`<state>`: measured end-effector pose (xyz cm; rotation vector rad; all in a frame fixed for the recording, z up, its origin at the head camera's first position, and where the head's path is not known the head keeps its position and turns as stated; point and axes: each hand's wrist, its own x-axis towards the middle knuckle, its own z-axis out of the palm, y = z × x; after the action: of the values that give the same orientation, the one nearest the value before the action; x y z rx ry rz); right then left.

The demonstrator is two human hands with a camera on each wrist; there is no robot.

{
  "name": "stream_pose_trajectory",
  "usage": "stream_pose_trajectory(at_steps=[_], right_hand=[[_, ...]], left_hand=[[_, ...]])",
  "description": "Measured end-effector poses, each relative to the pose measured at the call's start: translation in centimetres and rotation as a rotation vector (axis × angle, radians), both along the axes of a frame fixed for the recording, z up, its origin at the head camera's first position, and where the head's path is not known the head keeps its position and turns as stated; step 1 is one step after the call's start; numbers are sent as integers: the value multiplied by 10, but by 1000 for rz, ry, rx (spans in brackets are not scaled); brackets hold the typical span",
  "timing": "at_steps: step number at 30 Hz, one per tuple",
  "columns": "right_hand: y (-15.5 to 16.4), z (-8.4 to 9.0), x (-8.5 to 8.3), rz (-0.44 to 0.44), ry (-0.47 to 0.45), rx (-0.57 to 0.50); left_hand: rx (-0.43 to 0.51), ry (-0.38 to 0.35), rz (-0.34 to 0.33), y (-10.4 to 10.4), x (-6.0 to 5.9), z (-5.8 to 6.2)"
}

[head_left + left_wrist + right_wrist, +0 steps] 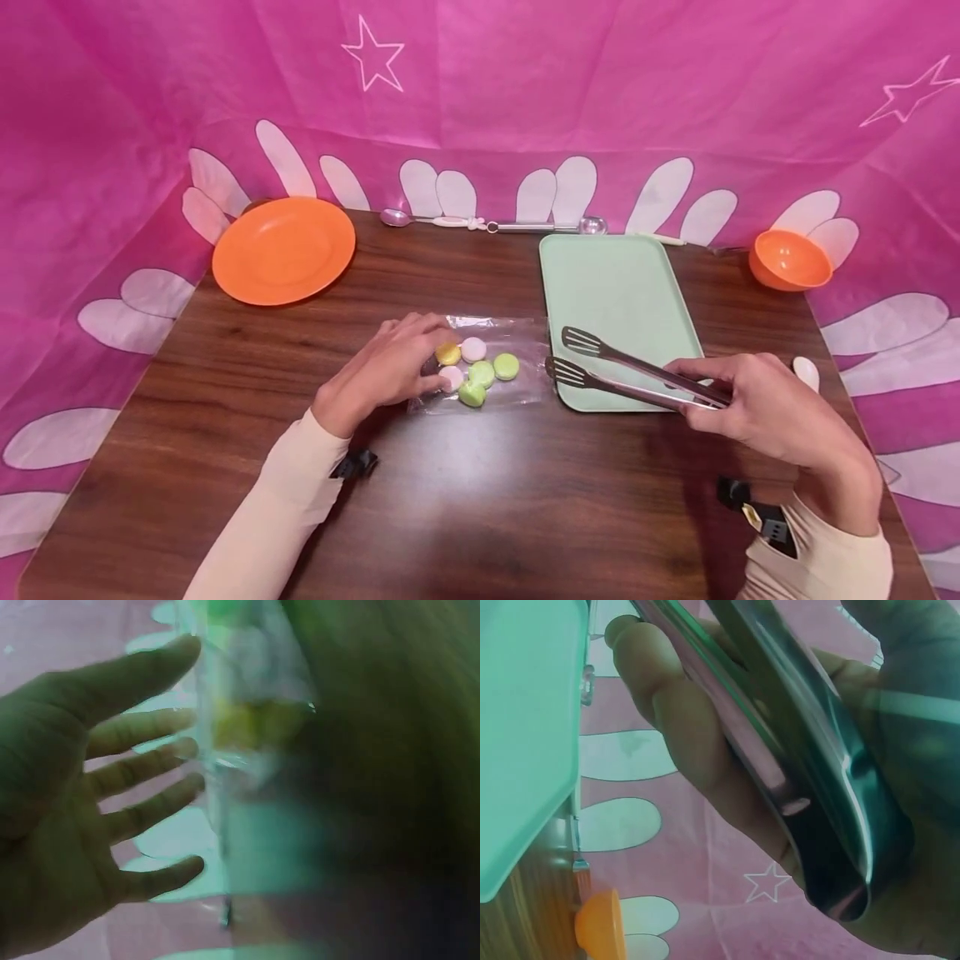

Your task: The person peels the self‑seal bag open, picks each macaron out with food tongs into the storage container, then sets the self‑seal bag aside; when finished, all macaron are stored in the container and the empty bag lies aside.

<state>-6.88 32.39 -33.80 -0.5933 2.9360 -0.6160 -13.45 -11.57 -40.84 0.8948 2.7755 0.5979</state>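
— Hands first: what is the left hand [390, 367] doing?

— Left hand lies low on the table [480, 500], fingers only gently bent and spread apart. Its fingertips [438, 350] touch the near-left edge of a clear plastic bag [517, 333]. From the left wrist view the fingers look straight and fanned out against the crinkled plastic; nothing is gripped.

— And what lies in the bag?

— Round macarons [476, 371] in a small cluster: one yellow, two pale pink, three green. They sit at about three o'clock from the left hand, just beside its fingertips.

— The right hand [757, 404]?

— Curled around the handle end of metal tongs [630, 371]. The right wrist view shows fingers wrapped along one arm and the palm behind the other. The slotted tips stand apart, pointing toward nine o'clock, over the near-left corner of a pale green tray [622, 292], near the bag's right edge but not touching it.

— Anything else about?

— An orange plate [283, 250] at ten o'clock from the bag, an orange bowl [791, 260] at two o'clock, and spoons [491, 223] along the far edge at twelve.
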Motion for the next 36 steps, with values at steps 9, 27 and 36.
stream_pose_trajectory(at_steps=[9,27,36], right_hand=[[-6,-6,-7,12,-6,33],[-20,-20,-16,117,5,-83],[-43,-38,-29,174,-105,-127]], left_hand=[[48,210,-53,1,-6,-18],[227,209,-47,-12,-8,-1],[215,192,-52,-16,-6,1]])
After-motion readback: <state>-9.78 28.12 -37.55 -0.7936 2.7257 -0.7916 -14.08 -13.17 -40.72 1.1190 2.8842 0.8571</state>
